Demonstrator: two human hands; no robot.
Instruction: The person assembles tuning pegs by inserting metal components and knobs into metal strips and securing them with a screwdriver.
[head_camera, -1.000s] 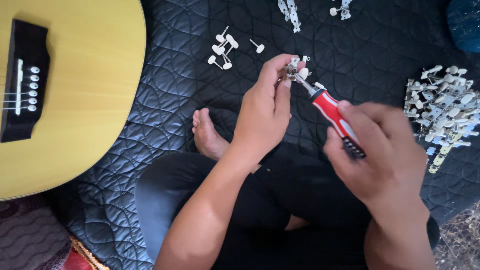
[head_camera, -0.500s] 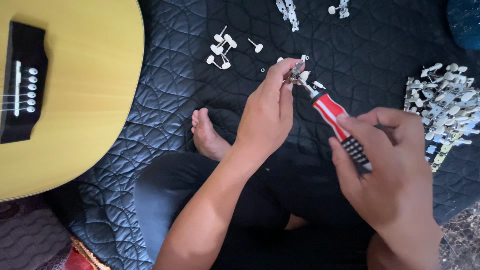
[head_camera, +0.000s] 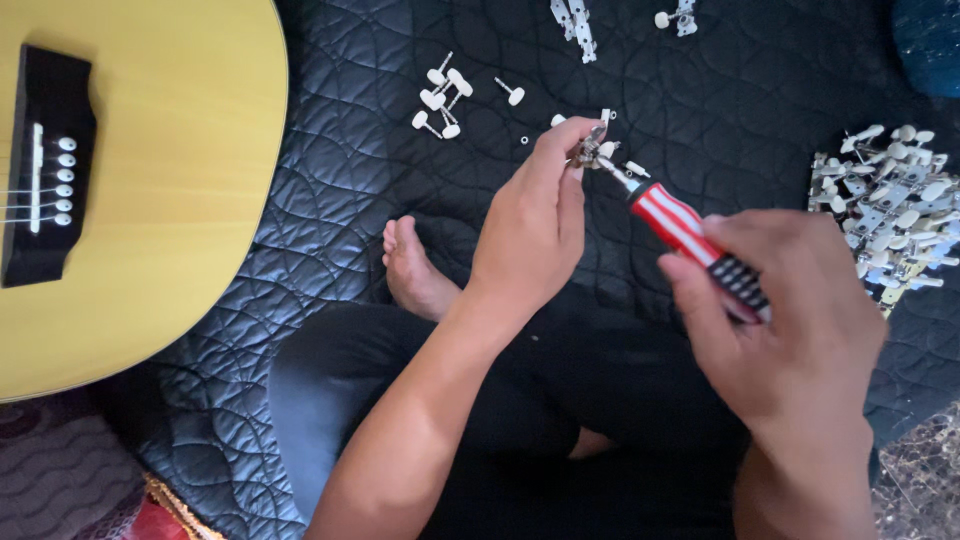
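Note:
My left hand (head_camera: 535, 225) pinches a small metal guitar tuning machine (head_camera: 587, 152) between thumb and fingertips, above my crossed legs. My right hand (head_camera: 790, 330) grips the red-and-white striped handle of a screwdriver (head_camera: 685, 235); its tip meets the tuning machine. Both hands hover over a dark quilted mat (head_camera: 350, 200).
A yellow acoustic guitar body (head_camera: 150, 180) with a black bridge lies at the left. Several loose white tuner knobs (head_camera: 440, 95) sit on the mat beyond my hands. A heap of tuning machines (head_camera: 885, 205) lies at the right, more at the top edge (head_camera: 575, 20). My bare foot (head_camera: 410, 265) rests below.
My right hand has shifted slightly down and right on the screwdriver handle, its fingers turning. The left hand keeps the tuning machine in the same place.

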